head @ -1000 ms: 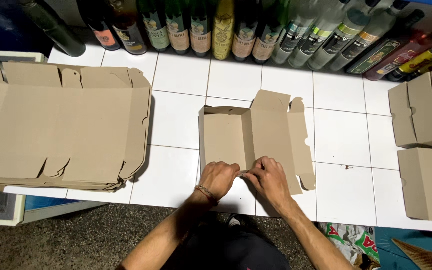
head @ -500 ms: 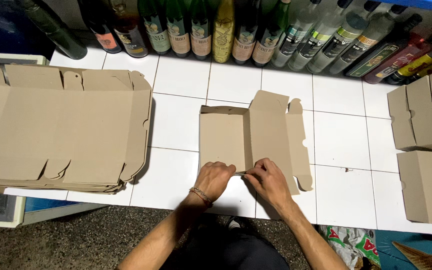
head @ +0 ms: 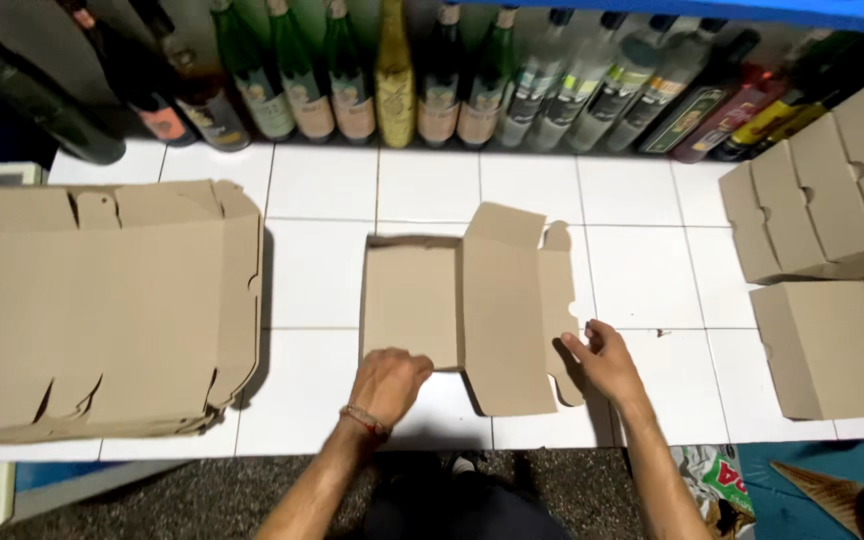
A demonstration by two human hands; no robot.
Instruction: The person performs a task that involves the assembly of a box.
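A big stack of flat cardboard sheets [head: 102, 310] lay far to the left of the half-made box [head: 472, 300], on the white tiled tabletop [head: 322, 190]. The sheets were piled flat, maybe so one could be picked off the top with ease.

The half-made box sat in the middle of the tabletop, close to the front edge. Its left part already had low walls standing up, like a little tray. Its right part lay open and flat, like a lid with a side flap.

The left hand [head: 389, 383] was at the near wall of the box, just left of its middle. The fingers were curled down over that wall and pressed on it, so it looked like the hand kept the wall folded in place.

The right hand [head: 607, 362] was at the right side of the box, by the flap. Its fingers were loose and spread, touching the flap edge or very near it. It gripped nothing.

Behind the box, a row of glass bottles [head: 392, 80] stood along the wall, out of the way.

Far right of the box, finished boxes [head: 827, 345] sat closed, and more leaned in a row [head: 822, 190] behind them.
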